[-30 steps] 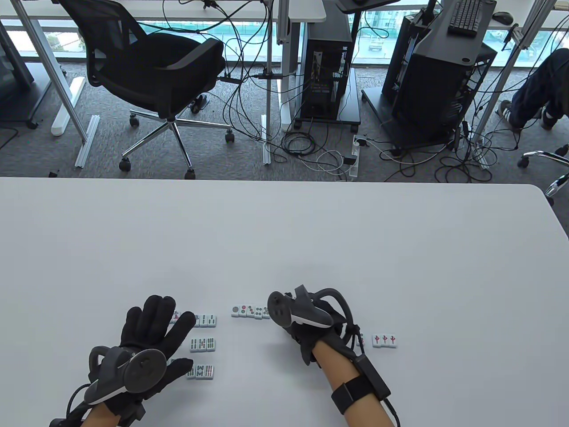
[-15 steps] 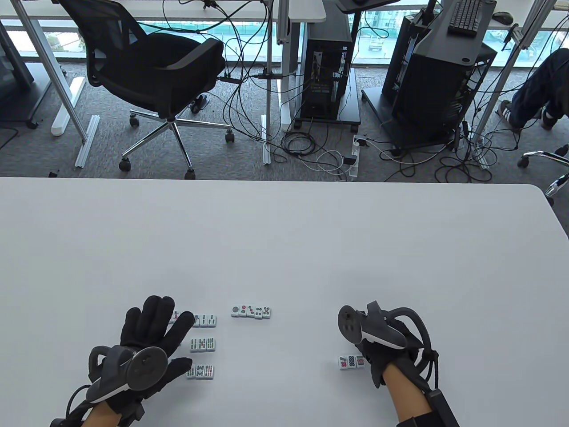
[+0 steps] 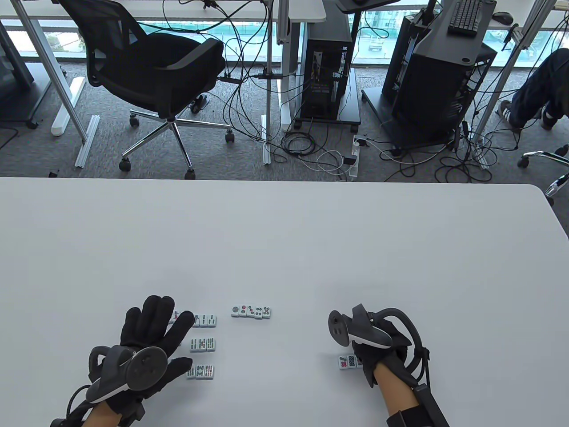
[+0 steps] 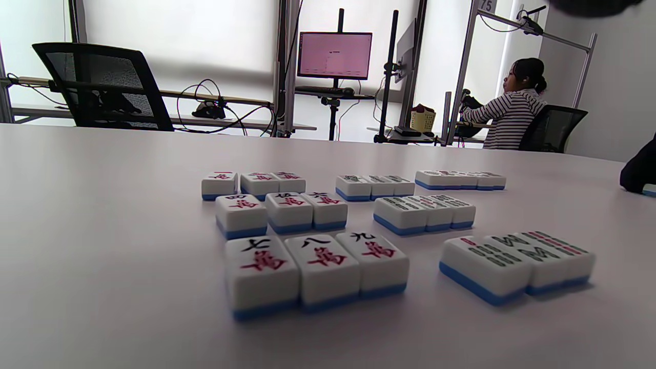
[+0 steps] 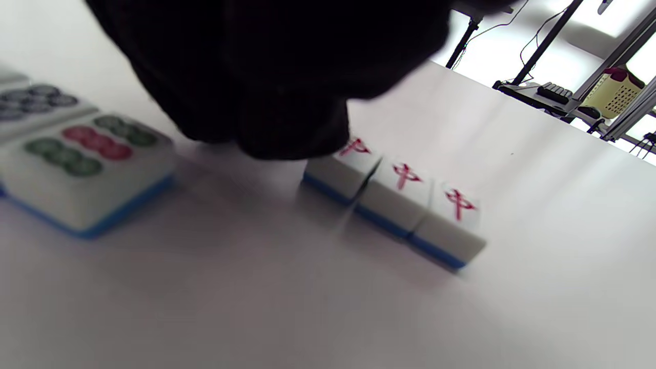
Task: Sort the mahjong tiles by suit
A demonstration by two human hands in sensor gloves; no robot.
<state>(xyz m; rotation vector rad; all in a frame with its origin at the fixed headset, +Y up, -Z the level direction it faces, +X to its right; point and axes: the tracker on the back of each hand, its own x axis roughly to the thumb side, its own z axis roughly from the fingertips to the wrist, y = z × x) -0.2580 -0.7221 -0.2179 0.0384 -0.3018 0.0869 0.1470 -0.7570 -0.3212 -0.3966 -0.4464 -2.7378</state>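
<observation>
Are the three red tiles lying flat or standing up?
Flat. The three red tiles lie face up in a row on the table, red marks on top.

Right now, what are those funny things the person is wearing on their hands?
Both hands wear black fabric gloves. On the back of the left hand sits a grey and black tracker with a round disc face; the right hand carries a matching one with a ring-shaped loop. A black strap and a box sit on the right forearm, and black cables trail from both wrists.
</observation>
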